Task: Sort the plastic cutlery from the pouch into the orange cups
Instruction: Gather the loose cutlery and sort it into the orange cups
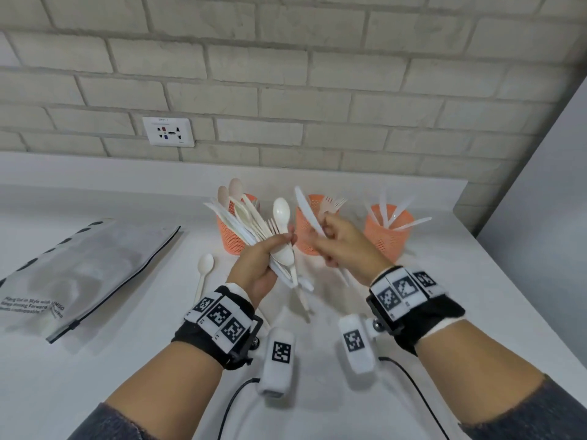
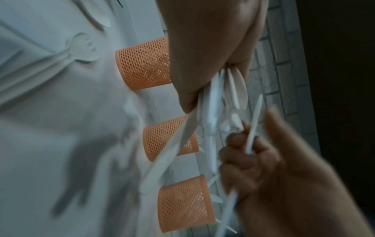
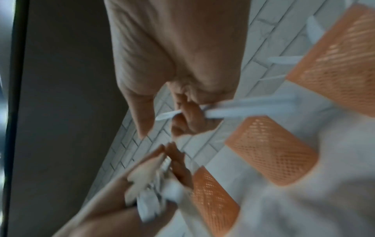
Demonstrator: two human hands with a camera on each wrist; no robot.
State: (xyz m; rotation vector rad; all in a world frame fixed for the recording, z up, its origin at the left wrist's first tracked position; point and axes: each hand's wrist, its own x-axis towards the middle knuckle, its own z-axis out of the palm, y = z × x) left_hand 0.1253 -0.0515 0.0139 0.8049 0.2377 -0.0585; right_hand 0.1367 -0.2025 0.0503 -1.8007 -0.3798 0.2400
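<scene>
your right hand (image 1: 341,239) pinched one knife (image 1: 306,211), blade up-left; knife cup (image 1: 386,231) sat just right, nearer that hand. left hand (image 1: 260,265) gripped the bundle (image 1: 254,222).

The pouch (image 1: 79,274) print (small, blurred) is unreadable, its left corner cropped.

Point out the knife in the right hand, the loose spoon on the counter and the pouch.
knife (image 1: 305,208), head view, blade
loose spoon (image 1: 205,263), head view, bowl
pouch (image 1: 95,265), head view, clear front
</scene>
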